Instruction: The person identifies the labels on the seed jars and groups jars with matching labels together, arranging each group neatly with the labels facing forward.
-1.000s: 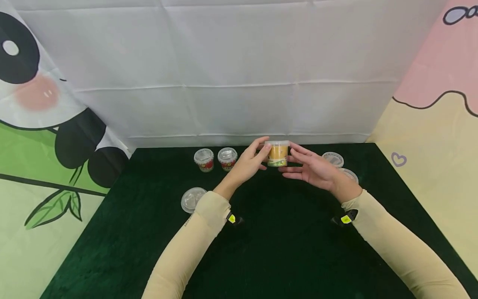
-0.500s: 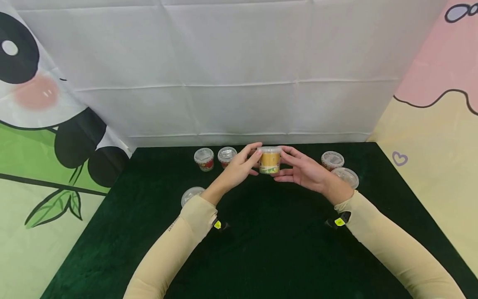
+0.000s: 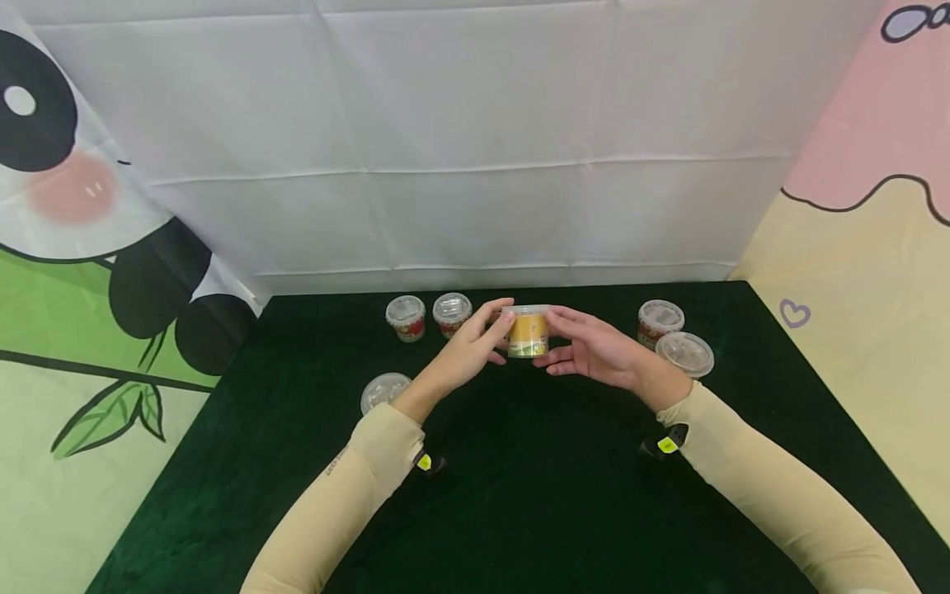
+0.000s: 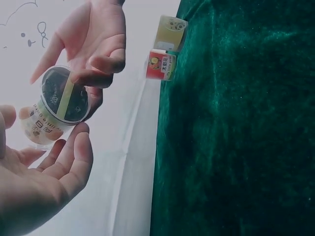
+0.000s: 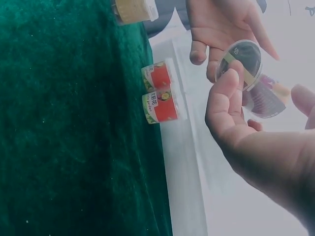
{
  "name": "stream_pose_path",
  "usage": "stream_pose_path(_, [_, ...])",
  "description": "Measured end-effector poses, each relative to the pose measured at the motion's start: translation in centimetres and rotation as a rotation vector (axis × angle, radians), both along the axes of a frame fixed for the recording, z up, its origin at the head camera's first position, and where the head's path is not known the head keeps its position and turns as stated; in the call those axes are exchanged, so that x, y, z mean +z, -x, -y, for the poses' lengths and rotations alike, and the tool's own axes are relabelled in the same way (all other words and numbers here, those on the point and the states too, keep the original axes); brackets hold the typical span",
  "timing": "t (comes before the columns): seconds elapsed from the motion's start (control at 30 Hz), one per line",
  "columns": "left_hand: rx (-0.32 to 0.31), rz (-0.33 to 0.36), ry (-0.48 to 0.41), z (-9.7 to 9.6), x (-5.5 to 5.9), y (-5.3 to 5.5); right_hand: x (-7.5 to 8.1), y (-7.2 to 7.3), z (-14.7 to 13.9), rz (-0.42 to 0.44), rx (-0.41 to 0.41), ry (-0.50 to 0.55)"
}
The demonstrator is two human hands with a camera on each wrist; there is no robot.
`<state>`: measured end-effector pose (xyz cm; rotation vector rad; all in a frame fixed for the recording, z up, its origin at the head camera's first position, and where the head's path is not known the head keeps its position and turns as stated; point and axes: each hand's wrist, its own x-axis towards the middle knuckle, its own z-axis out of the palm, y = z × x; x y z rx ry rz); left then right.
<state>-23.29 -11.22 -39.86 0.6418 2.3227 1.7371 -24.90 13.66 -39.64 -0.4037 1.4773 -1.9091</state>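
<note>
A small clear plastic cup with a yellow label and a pale lid is held upright above the table's far side. My left hand grips its left side, thumb toward me. My right hand holds its right side, thumb near the rim and fingers lower down. In the left wrist view the dark round base of the cup faces the camera, with a light stripe across it. The right wrist view shows fingertips of my right hand on that base, while my left hand is behind it.
Two red-labelled cups stand at the back left. A clear-lidded cup stands nearer, partly behind my left wrist. At the right are a red-labelled cup and a clear-lidded cup. A white cloth hangs behind the dark green table.
Both hands have brought the cup to the left and toward me. The right hand's fingers have come closer in on the cup. The cups on the table have not moved.
</note>
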Motion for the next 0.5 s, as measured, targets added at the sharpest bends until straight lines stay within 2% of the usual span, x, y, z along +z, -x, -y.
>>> stream_pose_path(0.5, [-0.002, 0.011, 0.016, 0.5, -0.59, 0.01, -0.32, 0.02, 0.31, 0.026, 0.003, -0.018])
